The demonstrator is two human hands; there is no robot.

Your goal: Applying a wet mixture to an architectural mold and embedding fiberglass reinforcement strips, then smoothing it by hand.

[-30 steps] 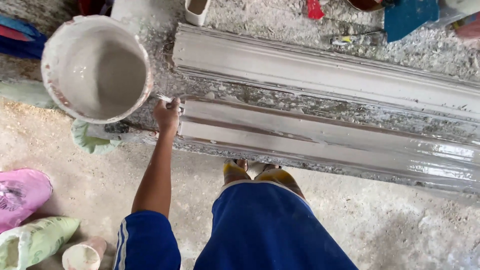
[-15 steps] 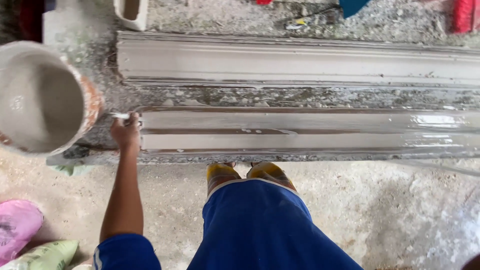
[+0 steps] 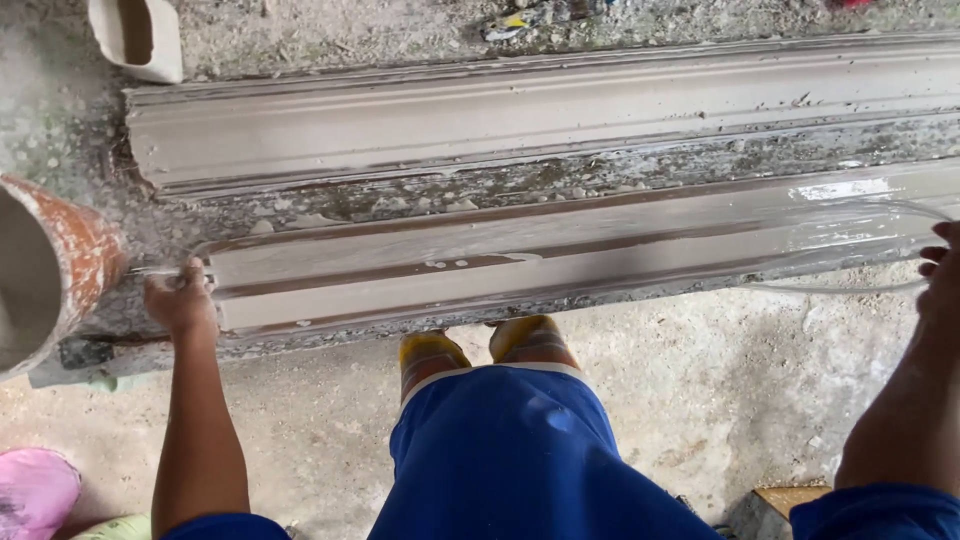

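Moulding (image 3: 560,265) wet, grey, long axis left-right along desk (image 3: 620,180) | left hand (image 3: 180,300) grip closed at its left end | right hand (image 3: 940,280) grip unclear

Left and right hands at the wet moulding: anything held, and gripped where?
Left hand pinches the end of a thin clear strand at the near wet moulding's left end. Right hand touches its looped far end; its grip cannot be told.
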